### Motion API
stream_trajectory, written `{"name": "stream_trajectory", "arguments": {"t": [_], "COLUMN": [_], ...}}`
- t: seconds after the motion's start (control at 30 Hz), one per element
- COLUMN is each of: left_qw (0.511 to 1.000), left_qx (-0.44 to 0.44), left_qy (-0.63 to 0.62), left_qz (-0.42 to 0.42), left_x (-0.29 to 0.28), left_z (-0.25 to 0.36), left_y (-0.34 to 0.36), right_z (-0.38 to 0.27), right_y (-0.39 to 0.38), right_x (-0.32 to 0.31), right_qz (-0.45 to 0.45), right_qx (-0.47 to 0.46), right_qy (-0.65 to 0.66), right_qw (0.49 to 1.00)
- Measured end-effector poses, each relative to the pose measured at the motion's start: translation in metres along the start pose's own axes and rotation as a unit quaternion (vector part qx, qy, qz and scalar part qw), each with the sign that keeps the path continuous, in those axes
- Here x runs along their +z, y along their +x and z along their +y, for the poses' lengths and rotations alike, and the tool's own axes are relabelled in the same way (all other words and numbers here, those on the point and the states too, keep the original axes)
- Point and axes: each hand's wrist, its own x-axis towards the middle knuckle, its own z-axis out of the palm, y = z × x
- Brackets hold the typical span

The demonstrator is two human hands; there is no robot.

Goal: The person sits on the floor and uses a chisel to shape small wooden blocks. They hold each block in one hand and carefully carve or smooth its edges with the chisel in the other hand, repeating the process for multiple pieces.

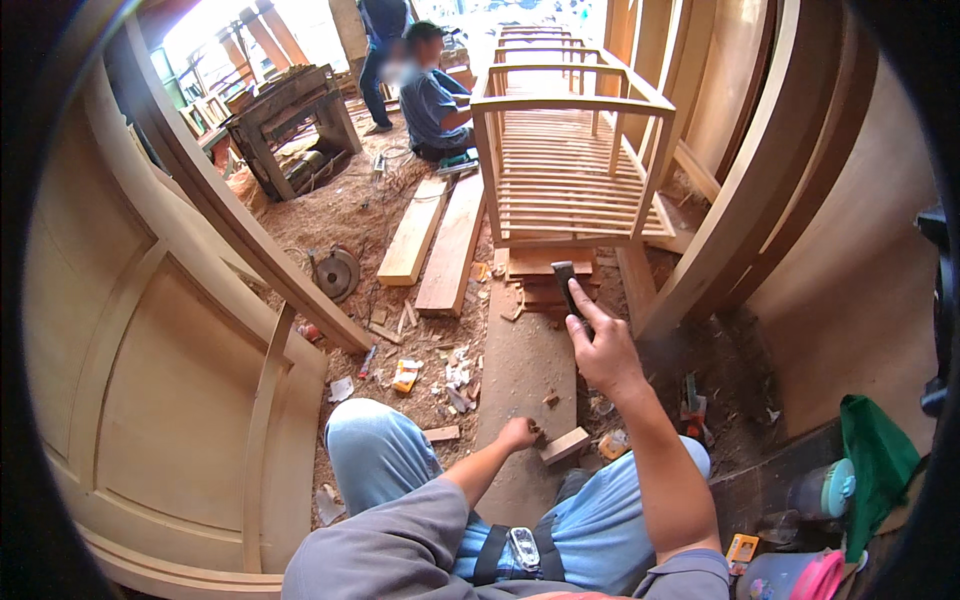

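In my raised right hand (605, 350) is a short dark hand tool with a flat, paler end (567, 278); my index finger lies stretched along it. Its exact kind does not show. Lower and to the left, between my knees, my left hand (519, 433) is closed just above a long plank (530, 365) strewn with dust. What its fingers hold, if anything, is too small to name. A small wood block (565, 446) lies on the plank to the right of that hand. Stacked reddish wood pieces (550, 262) rest at the plank's far end.
A slatted wooden frame (570, 170) stands ahead. Two thick beams (450, 245) lie left of it, near a round-bladed power tool (336, 273). Door panels (190, 400) flank me. A person in blue (430, 110) sits beyond. Jars (825, 488) and green cloth (875, 465) are at right.
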Motion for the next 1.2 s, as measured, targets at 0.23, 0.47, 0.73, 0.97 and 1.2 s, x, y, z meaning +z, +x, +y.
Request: {"name": "stream_trajectory", "arguments": {"t": [0.23,0.47,0.73,0.97,1.2], "left_qw": [0.996,0.992,0.986,0.984,0.987], "left_qx": [-0.012,0.035,0.055,0.024,0.016], "left_qy": [-0.088,0.009,0.128,0.133,-0.134], "left_qz": [0.022,0.123,0.095,0.116,0.091], "left_x": [-0.010,-0.052,-0.034,-0.015,-0.066], "left_z": [-0.010,0.020,0.063,0.051,0.061], "left_y": [0.023,0.076,0.091,0.089,0.093], "right_z": [0.017,0.026,0.038,0.037,0.038], "right_y": [0.009,0.007,0.008,0.010,0.013], "right_x": [-0.005,-0.031,-0.026,-0.032,-0.029], "right_qz": [0.064,0.068,0.038,-0.037,-0.046], "right_qx": [-0.055,0.064,0.090,0.147,0.160], "right_qy": [0.042,-0.042,-0.023,-0.036,-0.007], "right_qw": [0.996,0.995,0.995,0.988,0.986]}}
